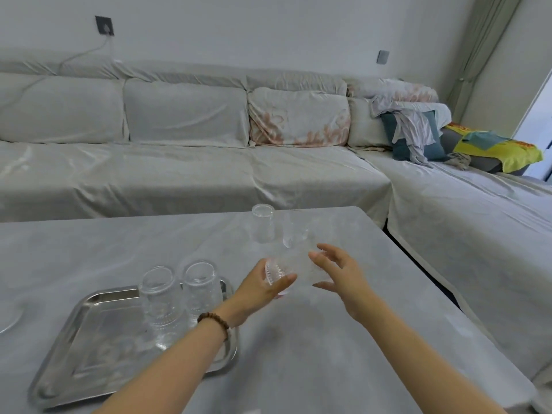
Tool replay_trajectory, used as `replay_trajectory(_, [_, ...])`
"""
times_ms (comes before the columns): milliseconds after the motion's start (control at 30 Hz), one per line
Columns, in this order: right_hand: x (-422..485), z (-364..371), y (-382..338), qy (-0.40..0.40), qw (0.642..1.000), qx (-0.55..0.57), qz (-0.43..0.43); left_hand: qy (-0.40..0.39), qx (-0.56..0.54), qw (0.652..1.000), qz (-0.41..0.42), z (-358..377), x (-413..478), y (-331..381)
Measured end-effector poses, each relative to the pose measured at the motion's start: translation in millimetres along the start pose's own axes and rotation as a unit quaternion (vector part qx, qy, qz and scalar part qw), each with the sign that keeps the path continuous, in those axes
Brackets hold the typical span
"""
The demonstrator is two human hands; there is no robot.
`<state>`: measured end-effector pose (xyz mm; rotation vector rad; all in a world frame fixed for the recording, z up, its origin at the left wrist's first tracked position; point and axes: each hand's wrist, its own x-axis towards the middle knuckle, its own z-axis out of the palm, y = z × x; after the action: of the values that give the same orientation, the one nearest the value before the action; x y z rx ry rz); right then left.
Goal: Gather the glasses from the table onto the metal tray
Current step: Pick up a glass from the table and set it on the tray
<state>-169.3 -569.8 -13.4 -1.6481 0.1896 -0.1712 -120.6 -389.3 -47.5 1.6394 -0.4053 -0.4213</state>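
A metal tray (89,348) lies on the grey table at the lower left, and two clear ribbed glasses (162,306) (200,291) stand on its far right part. My left hand (263,289) grips a third ribbed glass (286,268), tipped on its side above the table just right of the tray. My right hand (336,271) is at the other end of that glass with fingers spread, loosely touching it. Two more clear glasses (263,224) (294,231) stand upright near the table's far edge, beyond my hands.
The grey table (328,354) ends at a dark gap on the right, with a covered sofa (185,162) wrapping behind and to the right. A round plate edge (10,319) shows at the far left. Cushions and clothes (418,130) lie on the sofa corner.
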Motion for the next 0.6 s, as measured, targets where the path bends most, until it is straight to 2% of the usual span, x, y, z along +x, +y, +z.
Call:
replay_trajectory(100, [4.9,40.4,-13.7,-0.047,0.997,0.061,0.004,0.053,-0.066,0.996,0.002,-37.5,-16.3,14.6])
replay_trajectory(267, [7.3,102.9,-28.6,-0.135,0.986,0.094,0.008,0.163,-0.08,0.983,0.033,-103.1,-45.8,35.0])
replay_trajectory(500, [0.6,185.9,-41.0,-0.231,0.972,-0.013,-0.029,0.25,-0.137,0.957,0.05,-183.5,-86.7,47.9])
replay_trajectory(600, [1.9,213.8,-39.0,-0.256,0.963,-0.057,-0.06,0.277,-0.12,0.952,0.053,-211.3,-104.6,45.0])
